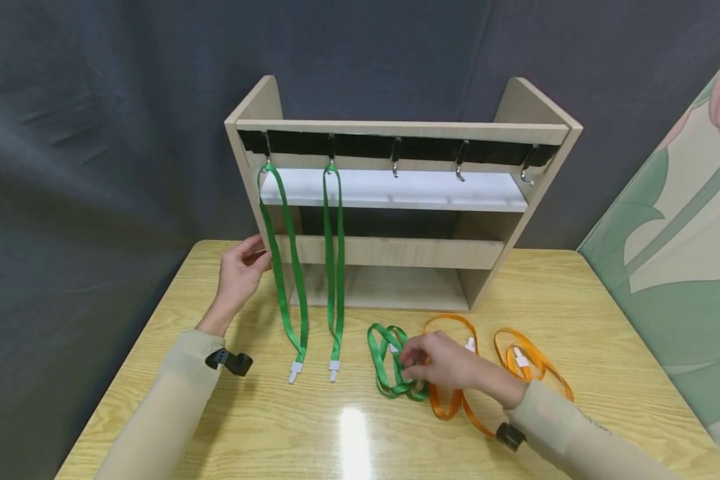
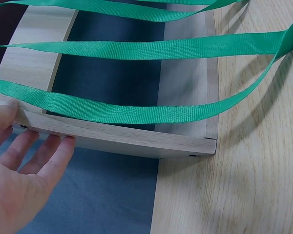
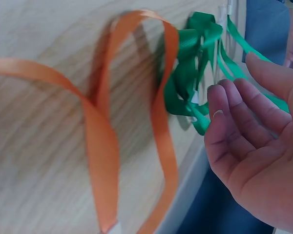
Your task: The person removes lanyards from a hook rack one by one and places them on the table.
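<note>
My left hand (image 1: 243, 270) holds the left side panel of a wooden rack (image 1: 390, 252), thumb at the front edge and fingertips (image 2: 68, 141) along the outer face. Two green lanyards (image 1: 300, 280) (image 1: 340, 280) with white clips hang from its two leftmost hooks. Over a loosely coiled green lanyard (image 1: 379, 380) on the table is my right hand (image 1: 444, 363), its fingers loosely bent with nothing between them. In the right wrist view, the fingertips are right beside the green coil (image 3: 185, 73). Below my right wrist lies an orange lanyard (image 1: 450, 408), partly hidden by the forearm.
A second orange lanyard (image 1: 543, 360) with a white clip lies farther right on the wooden table (image 1: 300, 433). Three bare metal hooks (image 1: 395, 160) line the right part of the rack's black strip. Dark cloth (image 1: 126, 133) hangs behind the rack.
</note>
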Tool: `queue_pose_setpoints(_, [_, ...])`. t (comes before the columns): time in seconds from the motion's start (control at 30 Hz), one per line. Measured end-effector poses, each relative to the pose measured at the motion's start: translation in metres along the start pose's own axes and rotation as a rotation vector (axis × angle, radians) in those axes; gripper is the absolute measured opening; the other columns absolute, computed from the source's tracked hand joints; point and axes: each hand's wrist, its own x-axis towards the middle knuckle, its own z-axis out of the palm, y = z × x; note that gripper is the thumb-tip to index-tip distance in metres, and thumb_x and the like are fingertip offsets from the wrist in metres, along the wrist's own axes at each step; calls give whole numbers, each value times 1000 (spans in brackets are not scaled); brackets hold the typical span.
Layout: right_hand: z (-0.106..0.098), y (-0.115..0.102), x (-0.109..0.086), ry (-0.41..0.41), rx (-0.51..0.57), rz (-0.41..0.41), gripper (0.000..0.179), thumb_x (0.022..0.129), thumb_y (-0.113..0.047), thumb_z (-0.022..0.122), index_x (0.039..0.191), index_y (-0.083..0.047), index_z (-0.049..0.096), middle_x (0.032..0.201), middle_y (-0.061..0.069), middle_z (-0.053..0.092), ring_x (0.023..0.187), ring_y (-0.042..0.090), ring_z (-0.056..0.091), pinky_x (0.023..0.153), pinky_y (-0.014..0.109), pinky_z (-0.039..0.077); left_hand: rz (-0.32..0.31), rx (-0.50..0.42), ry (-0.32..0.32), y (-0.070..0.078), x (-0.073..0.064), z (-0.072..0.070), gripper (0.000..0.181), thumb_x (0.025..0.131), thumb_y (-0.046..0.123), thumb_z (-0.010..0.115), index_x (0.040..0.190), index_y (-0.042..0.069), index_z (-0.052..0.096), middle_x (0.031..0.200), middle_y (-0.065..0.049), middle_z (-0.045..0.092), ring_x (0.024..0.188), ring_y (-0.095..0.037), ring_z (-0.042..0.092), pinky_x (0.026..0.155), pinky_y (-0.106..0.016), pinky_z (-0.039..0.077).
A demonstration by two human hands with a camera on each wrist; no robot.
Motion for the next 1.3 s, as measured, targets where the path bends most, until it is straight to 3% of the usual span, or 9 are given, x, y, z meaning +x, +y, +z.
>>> queue_pose_setpoints(0.17, [-7, -6, 6, 18, -8, -4, 13, 88, -16, 71, 97, -8, 69, 84, -11, 63, 76, 7, 60, 65, 24, 52, -5, -7, 5, 0, 0, -1, 33, 90, -8, 59, 123, -13, 57, 110, -32, 60, 91, -11, 62, 70, -22, 55])
queue_pose_setpoints(0.4, [-19, -19, 17, 62, -23, -7, 14, 90, -23, 69, 99, -13, 69, 83, -12, 63, 76, 8, 59, 64, 26, 52, 8, 19, 3, 0, -1, -2, 33, 91, -7, 59, 123, -12, 57, 109, -30, 61, 91, -12, 62, 74, -35, 56])
queue_pose_setpoints(0.63, [-34, -37, 32, 131, -25, -69, 20, 91, -21, 68, 106, -9, 68, 87, -9, 65, 77, 8, 61, 65, 25, 53, 10, 23, 1, 0, -1, -2, 33, 91, -8, 58, 124, -11, 57, 110, -30, 61, 92, -12, 62, 74, -33, 56])
queue_pose_setpoints(0.73, [-39, -45, 41, 194, -33, -114, 21, 91, -18, 68, 107, -6, 68, 89, -6, 66, 79, 8, 62, 67, 26, 54, 1, 24, 2, 1, -2, -3, 33, 91, -7, 58, 124, -11, 57, 110, -29, 61, 93, -13, 62, 75, -37, 56])
queue_pose_setpoints(1.0, [-60, -74, 61, 364, -12, -118, 17, 91, -18, 68, 105, -9, 69, 92, -5, 66, 82, 8, 61, 70, 26, 54, 12, 22, 14, -1, -2, -2, 32, 91, -7, 58, 123, -11, 58, 109, -29, 61, 94, -20, 63, 70, -25, 55])
queue_pose_setpoints(1.3, [-88, -105, 80, 648, -75, -276, 24, 87, -12, 72, 107, 0, 67, 98, 8, 68, 85, 13, 63, 74, 32, 54, 7, -5, 38, -3, -1, 2, 31, 90, -10, 57, 121, -13, 58, 109, -31, 61, 93, -20, 63, 70, -26, 56])
